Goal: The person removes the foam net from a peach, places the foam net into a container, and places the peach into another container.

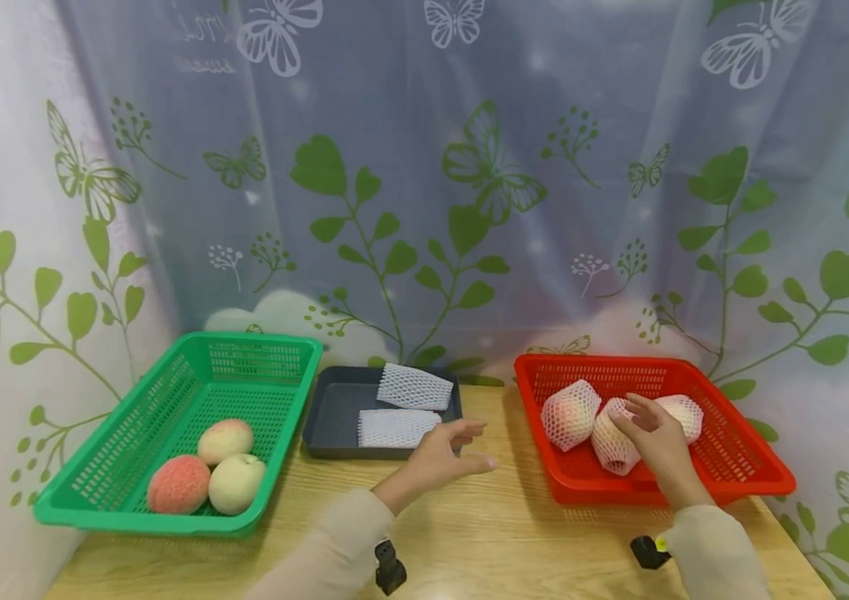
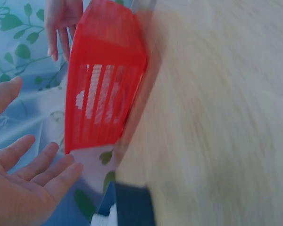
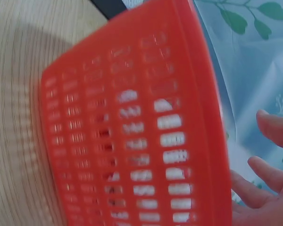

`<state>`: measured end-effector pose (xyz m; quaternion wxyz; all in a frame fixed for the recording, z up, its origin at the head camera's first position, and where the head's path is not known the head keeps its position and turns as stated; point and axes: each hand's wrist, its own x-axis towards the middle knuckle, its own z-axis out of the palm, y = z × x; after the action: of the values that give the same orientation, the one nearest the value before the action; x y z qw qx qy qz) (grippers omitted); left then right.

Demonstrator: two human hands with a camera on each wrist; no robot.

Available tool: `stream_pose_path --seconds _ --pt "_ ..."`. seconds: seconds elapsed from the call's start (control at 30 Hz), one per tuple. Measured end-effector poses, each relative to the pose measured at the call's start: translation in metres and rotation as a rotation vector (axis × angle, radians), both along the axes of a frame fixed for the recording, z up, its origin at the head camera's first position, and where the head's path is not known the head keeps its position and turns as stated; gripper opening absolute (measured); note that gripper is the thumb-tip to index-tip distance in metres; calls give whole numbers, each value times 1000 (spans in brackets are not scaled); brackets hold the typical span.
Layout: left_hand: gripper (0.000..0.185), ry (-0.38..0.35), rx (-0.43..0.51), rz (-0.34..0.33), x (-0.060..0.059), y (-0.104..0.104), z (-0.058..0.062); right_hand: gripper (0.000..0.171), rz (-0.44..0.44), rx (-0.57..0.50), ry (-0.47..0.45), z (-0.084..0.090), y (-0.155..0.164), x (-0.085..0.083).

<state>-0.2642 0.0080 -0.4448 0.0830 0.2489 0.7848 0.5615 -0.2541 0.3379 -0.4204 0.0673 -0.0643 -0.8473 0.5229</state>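
My right hand (image 1: 658, 443) is over the red basket (image 1: 750, 467), fingers loosely bent, in front of a peach in white foam netting (image 1: 614, 437). Whether it touches that netted peach cannot be told. A second netted peach (image 1: 571, 414) lies to the left, and a third (image 1: 681, 415) is partly behind the hand. My left hand (image 1: 442, 457), holding nothing, is between the dark tray (image 1: 334, 408) and the red basket, its fingers spread in the left wrist view. Two flat white foam net sleeves (image 1: 414, 387) lie in the tray.
At the left stands a green basket (image 1: 285, 392) holding a red peach (image 1: 179, 485), a pale peach (image 1: 237, 483) and a blushed peach (image 1: 225, 442). All stand on a wooden table (image 1: 491, 533). A leaf-print curtain (image 1: 409, 167) hangs behind.
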Motion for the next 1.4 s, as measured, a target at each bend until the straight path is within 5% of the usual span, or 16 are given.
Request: stream_pose_path --seconds 0.67,1.4 --pt "60 -161 124 14 12 72 -20 81 80 171 -88 -13 38 -11" --pt "47 -414 333 117 18 96 -27 86 144 231 -261 -37 48 -53"
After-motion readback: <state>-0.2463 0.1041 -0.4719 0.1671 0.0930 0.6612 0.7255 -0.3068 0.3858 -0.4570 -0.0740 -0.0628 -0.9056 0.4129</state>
